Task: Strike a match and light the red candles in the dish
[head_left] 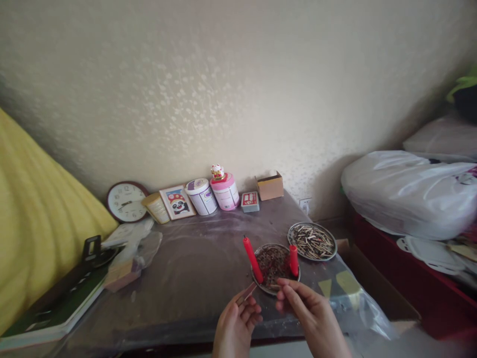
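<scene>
Against the pale textured wall, a grey table (194, 263) carries two metal plates: the near plate (275, 266) of burnt matches with two red candles, the far plate (312, 241) of unburnt sticks. We hold a matchbox (246, 293) in the left hand (236, 323), fingers curled around it; its long axis points up-right toward the near plate. The right hand (309, 311) appears pinched, presumably on a match too small to resolve. We judge the striking step is in hand; next calls for a firm stroke along the box.
</scene>
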`<state>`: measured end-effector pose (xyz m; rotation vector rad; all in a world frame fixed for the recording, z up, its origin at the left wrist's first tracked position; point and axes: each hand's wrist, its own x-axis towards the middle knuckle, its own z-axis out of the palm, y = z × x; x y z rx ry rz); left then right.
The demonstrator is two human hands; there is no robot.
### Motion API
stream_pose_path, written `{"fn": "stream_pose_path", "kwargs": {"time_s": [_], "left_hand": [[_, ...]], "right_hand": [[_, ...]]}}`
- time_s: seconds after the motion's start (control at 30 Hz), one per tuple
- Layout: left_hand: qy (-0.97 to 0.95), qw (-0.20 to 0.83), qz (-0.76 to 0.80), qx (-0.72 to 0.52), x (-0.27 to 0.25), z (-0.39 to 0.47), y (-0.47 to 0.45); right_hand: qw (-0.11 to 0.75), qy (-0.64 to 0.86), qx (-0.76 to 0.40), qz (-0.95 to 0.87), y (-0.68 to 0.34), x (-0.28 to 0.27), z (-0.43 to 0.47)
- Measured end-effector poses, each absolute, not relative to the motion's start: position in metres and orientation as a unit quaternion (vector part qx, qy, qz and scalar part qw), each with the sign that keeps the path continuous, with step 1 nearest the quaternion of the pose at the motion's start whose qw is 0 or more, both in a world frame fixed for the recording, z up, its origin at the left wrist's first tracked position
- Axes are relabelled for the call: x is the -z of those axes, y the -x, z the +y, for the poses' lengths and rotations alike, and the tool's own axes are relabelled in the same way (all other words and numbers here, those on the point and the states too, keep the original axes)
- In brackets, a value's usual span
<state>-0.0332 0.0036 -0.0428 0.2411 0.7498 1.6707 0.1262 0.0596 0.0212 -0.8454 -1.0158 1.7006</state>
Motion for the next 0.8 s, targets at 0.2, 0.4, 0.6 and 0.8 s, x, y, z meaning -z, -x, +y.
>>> {"fn": "stream_pose_path", "kwargs": {"time_s": [0.2, 0.4, 0.6, 0.8], "left_hand": [[-0.115, 0.603, 0.335, -0.715, 0.049, 0.004, 0.035], [-0.138, 0.591, 0.357, -0.71, 0.044, 0.003, 0.029], [-0.183, 0.571, 0.382, -0.703, 0.034, 0.001, 0.021], [-0.214, 0.524, 0.411, -0.714, 0.033, -0.001, 0.014]], "right_hand": [[0.463, 0.333, -0.703, -0.426, -0.128, -0.027, 0.059], [0.502, 0.356, -0.599, -0.512, -0.131, -0.023, 0.06], [0.544, 0.331, -0.477, -0.606, -0.132, -0.015, 0.056], [0.537, 0.276, -0.364, -0.709, -0.133, -0.012, 0.051]]}}
